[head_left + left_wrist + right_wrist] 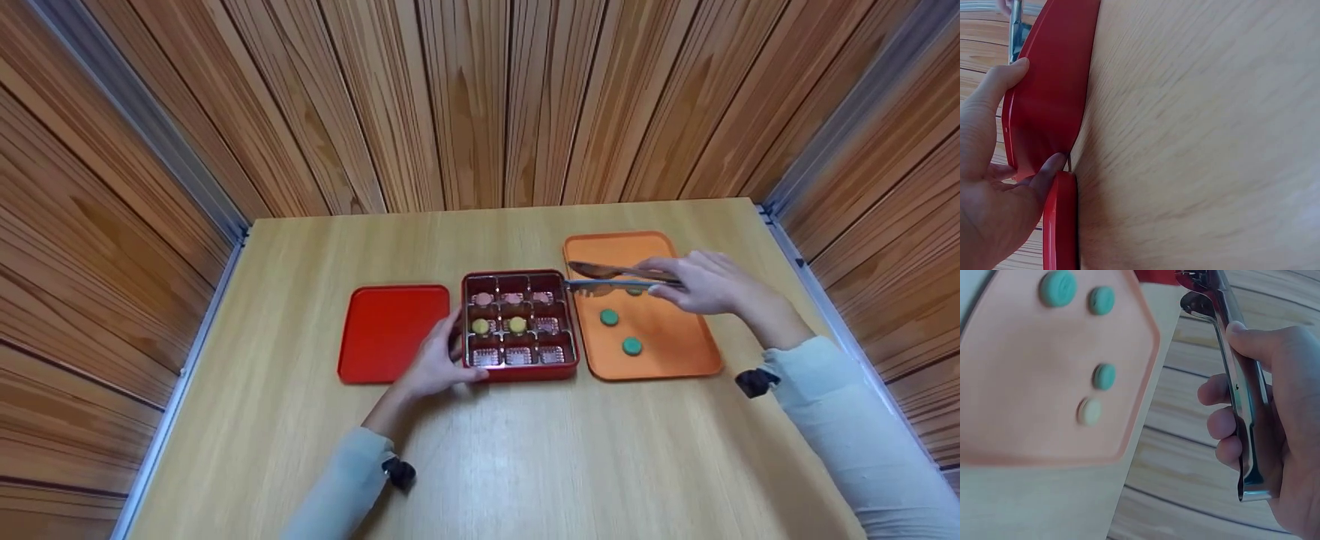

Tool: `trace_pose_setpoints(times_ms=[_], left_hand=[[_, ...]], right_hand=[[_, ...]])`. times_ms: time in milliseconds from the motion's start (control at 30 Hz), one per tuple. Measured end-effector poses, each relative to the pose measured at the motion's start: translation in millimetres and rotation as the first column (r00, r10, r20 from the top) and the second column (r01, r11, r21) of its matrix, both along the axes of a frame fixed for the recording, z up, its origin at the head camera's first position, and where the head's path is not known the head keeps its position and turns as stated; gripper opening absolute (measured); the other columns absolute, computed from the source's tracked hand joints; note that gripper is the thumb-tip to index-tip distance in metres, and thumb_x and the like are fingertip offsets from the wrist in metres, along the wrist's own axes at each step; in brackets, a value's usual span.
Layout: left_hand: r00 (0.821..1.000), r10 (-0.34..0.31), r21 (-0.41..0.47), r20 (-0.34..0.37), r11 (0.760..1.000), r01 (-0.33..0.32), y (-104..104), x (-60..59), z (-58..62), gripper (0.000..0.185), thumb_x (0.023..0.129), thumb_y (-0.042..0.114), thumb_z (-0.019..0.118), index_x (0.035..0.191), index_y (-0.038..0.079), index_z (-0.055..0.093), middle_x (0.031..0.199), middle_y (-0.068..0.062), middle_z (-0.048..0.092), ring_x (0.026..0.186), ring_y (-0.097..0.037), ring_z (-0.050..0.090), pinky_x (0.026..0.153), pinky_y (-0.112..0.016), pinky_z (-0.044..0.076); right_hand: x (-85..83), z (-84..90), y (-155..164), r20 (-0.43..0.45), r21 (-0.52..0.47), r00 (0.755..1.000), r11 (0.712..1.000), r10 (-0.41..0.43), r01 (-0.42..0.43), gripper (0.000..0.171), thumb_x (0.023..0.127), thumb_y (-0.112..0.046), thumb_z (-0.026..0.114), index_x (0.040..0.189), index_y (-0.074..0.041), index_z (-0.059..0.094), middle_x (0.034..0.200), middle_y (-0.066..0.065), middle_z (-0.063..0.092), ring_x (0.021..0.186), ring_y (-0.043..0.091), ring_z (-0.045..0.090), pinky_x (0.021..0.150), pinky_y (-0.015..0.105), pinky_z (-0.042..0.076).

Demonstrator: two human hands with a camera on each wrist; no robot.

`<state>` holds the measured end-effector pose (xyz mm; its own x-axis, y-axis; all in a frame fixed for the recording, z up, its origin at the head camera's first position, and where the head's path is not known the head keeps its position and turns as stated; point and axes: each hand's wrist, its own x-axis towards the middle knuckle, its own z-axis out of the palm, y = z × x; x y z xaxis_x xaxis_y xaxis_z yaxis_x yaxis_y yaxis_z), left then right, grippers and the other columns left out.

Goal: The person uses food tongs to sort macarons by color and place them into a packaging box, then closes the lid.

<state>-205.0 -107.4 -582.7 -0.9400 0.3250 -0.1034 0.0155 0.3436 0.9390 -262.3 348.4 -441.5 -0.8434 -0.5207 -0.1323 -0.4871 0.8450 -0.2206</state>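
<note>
Steel tongs [1238,391] gripped in R hand [701,281]; L hand [439,360] clasps red box [520,328]; wrist cam alone shows cream cookie [1089,411].

- Even, soft, bright light was cast from above; only faint shadows were seen on the counter [480,450].
- The wall panels were bent by wide-angle distortion at the head view's edges.
- Both wrist views were softened by blur, the orange tray [1027,382] most.
</note>
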Motion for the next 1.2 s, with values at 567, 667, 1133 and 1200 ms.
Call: trace_pose_setpoints(times_ms=[567, 667, 1133, 1200], left_hand=[[1.000, 0.001, -0.011, -0.006, 1.000, -0.001, 0.1, -0.8, 0.9, 0.127, 0.083, 0.021, 0.101, 0.181, 0.010, 0.021, 0.177, -0.024, 0.037, 0.167, -0.042, 0.038, 0.137, -0.057, 0.040], [1.000, 0.000, -0.019, -0.006, 1.000, 0.000, 0.2, -0.6, 0.7, 0.128, 0.082, 0.021, 0.101, 0.181, 0.010, 0.020, 0.178, -0.023, 0.038, 0.168, -0.042, 0.037, 0.139, -0.056, 0.039], [1.000, 0.004, 0.008, 0.006, 1.000, -0.004, -0.3, 0.9, 1.2, 0.128, 0.082, 0.018, 0.101, 0.181, 0.012, 0.020, 0.179, -0.023, 0.036, 0.169, -0.043, 0.034, 0.140, -0.059, 0.034], [1.000, 0.001, 0.019, 0.008, 1.000, -0.001, -0.4, 0.9, 0.7, 0.128, 0.082, 0.017, 0.101, 0.181, 0.011, 0.020, 0.178, -0.024, 0.036, 0.169, -0.043, 0.035, 0.139, -0.058, 0.038]], right_hand=[[11.0, -6.5, 60.5, -0.011, -0.015, 0.997, 0.997, -0.078, 0.078, 0.045, 0.113, -0.027, 0.067, 0.156, -0.014, 0.066, 0.063, -0.007, 0.046, 0.048, 0.007, 0.035, 0.047, 0.023, 0.029], [11.4, -9.2, 68.3, -0.007, -0.012, 0.995, 0.995, -0.101, 0.101, 0.045, 0.114, -0.029, 0.066, 0.156, -0.015, 0.066, 0.064, -0.007, 0.046, 0.048, 0.008, 0.035, 0.047, 0.023, 0.029], [14.2, -15.5, 94.3, 0.039, 0.013, 0.985, 0.986, -0.169, 0.169, 0.049, 0.113, -0.031, 0.066, 0.157, -0.010, 0.063, 0.066, -0.004, 0.046, 0.051, 0.011, 0.038, 0.049, 0.025, 0.031], [14.2, -17.4, 96.9, 0.045, 0.012, 0.983, 0.984, -0.178, 0.177, 0.049, 0.113, -0.030, 0.066, 0.157, -0.009, 0.062, 0.065, -0.005, 0.046, 0.050, 0.011, 0.039, 0.049, 0.025, 0.032]])
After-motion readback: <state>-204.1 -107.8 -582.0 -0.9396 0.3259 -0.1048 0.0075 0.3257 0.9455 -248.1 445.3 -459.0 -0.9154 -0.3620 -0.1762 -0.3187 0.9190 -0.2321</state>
